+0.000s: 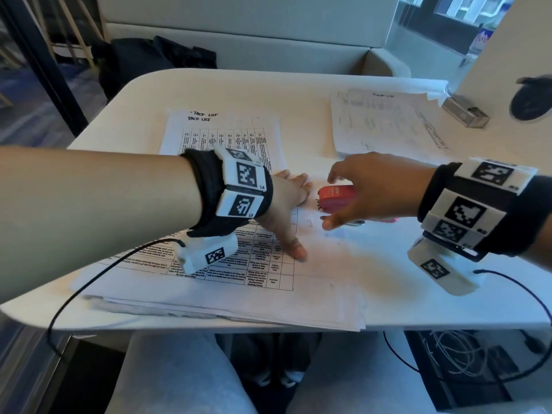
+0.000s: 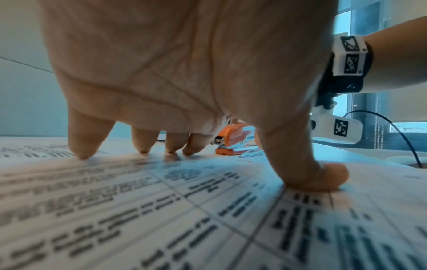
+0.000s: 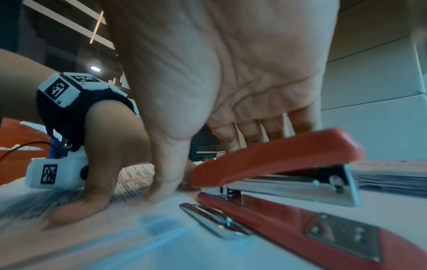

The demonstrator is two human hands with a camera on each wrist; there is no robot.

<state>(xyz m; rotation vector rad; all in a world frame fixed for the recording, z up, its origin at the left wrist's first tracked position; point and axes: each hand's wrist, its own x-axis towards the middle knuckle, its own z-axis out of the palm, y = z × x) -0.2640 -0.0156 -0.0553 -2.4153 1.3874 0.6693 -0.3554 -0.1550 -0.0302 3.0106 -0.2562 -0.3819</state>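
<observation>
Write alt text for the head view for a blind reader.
A right hand arches over a red stapler at the edge of a stack of printed sheets, while the left hand presses the stack flat with spread fingers. A second paper pile lies farther back on the white table.

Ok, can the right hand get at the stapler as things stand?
Likely yes: the right hand arches over the stapler, fingers across its top, thumb alongside; nothing lies between.
</observation>
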